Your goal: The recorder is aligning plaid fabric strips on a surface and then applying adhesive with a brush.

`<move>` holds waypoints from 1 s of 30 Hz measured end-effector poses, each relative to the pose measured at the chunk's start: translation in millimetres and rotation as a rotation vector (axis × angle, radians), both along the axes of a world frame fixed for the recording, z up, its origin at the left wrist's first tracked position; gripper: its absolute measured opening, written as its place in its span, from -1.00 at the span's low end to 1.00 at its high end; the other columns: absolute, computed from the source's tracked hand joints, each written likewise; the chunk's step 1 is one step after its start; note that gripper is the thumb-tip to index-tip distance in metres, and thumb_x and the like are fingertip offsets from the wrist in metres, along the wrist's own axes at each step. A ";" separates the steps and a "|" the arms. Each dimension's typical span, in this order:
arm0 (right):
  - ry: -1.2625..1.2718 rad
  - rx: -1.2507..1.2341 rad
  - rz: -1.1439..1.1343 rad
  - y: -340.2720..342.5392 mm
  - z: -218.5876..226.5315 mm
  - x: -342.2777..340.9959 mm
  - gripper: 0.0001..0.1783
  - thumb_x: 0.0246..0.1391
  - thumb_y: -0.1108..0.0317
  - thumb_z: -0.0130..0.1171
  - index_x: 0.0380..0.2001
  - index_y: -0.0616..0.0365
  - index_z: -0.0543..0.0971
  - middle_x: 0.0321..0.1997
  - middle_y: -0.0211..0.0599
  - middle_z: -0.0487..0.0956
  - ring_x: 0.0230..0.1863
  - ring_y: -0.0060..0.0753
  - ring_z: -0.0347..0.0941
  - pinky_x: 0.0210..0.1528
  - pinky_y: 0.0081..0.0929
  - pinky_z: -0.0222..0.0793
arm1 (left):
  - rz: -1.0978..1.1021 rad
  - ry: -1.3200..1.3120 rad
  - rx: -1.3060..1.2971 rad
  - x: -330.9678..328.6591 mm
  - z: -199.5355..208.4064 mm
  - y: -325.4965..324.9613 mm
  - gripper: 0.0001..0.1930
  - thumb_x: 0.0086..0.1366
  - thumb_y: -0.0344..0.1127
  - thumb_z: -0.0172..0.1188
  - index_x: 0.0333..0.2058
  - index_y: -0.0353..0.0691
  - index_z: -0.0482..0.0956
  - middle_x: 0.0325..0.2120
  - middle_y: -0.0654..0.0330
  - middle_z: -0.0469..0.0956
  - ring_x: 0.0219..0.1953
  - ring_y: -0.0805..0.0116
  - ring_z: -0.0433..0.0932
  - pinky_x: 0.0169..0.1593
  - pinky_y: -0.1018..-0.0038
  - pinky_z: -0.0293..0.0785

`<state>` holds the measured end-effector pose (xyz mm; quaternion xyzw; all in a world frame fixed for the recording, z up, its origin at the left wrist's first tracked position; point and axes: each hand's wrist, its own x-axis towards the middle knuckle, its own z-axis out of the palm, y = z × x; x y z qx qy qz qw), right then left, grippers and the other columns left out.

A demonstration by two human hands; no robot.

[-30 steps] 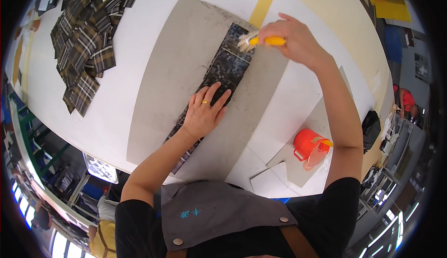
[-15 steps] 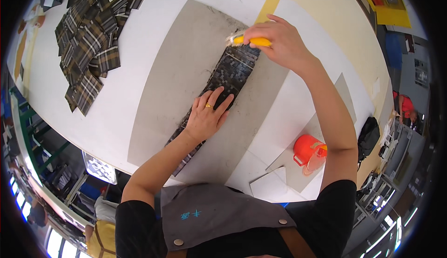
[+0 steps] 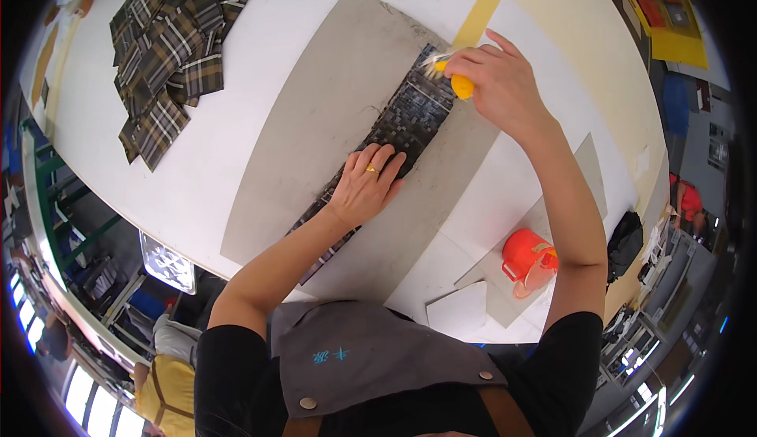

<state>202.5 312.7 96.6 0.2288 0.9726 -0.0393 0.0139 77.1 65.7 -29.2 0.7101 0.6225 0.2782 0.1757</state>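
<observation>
From my remote seat, I see the left hand (image 3: 367, 181) lying flat, fingers slightly apart, on the dark patterned strip (image 3: 406, 121), which runs beneath it over the grey board (image 3: 300, 137); farther off, the right hand (image 3: 501, 82) grips the yellow brush (image 3: 462, 87), its bristles now shifted rightward onto the strip's far end, so brushing seems unfinished.

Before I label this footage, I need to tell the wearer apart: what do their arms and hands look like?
The left hand wears a gold-coloured ring; none shows on the right hand. Both are ungloved. The forearms are uncovered, below short black sleeves.
</observation>
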 end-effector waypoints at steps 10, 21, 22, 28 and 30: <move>0.136 -0.281 0.051 -5.4 12.0 0.6 -0.74 -0.07 0.56 0.22 -0.34 -0.12 0.63 -0.18 -0.60 0.67 -0.05 -0.45 0.55 0.46 -0.12 0.11 | 0.026 -0.023 -0.014 -0.7 2.4 0.3 -0.52 0.20 -0.25 0.31 0.09 -0.21 0.49 0.07 0.12 0.37 0.15 0.08 0.34 0.13 0.17 0.33; -0.037 -0.214 0.172 -12.4 29.9 23.8 -0.71 -0.06 0.62 0.16 -0.36 -0.09 0.65 -0.18 -0.62 0.67 -0.05 -0.52 0.55 0.54 -0.07 -0.08 | 0.028 -0.030 -0.007 -3.1 3.5 1.8 -0.69 0.23 -0.30 0.24 -0.06 -0.24 0.52 0.03 0.13 0.40 0.15 0.12 0.34 0.13 0.24 0.33; 0.010 -0.345 0.211 -23.6 38.4 16.2 -0.70 -0.06 0.64 0.15 -0.35 -0.09 0.65 -0.18 -0.61 0.68 -0.05 -0.51 0.54 0.54 -0.07 -0.08 | 0.035 -0.022 -0.012 -3.1 3.2 1.1 -0.69 0.23 -0.30 0.24 -0.07 -0.23 0.52 0.04 0.14 0.40 0.16 0.12 0.34 0.13 0.24 0.33; -0.071 -0.181 0.135 -1.1 22.6 31.3 -0.70 -0.08 0.64 0.15 -0.38 -0.09 0.64 -0.20 -0.60 0.68 -0.06 -0.49 0.54 0.54 -0.09 -0.06 | 0.030 -0.053 0.009 -0.7 0.6 2.9 -0.66 0.16 -0.34 0.29 -0.07 -0.22 0.51 0.02 0.14 0.42 0.12 0.08 0.38 0.12 0.20 0.35; -0.034 -0.211 0.118 0.4 33.5 27.3 -0.71 -0.11 0.64 0.16 -0.39 -0.08 0.63 -0.21 -0.59 0.68 -0.05 -0.49 0.54 0.53 -0.09 -0.06 | 0.043 -0.048 0.004 -1.7 1.7 2.2 -0.66 0.16 -0.34 0.29 -0.07 -0.22 0.51 0.02 0.14 0.42 0.12 0.08 0.38 0.12 0.20 0.35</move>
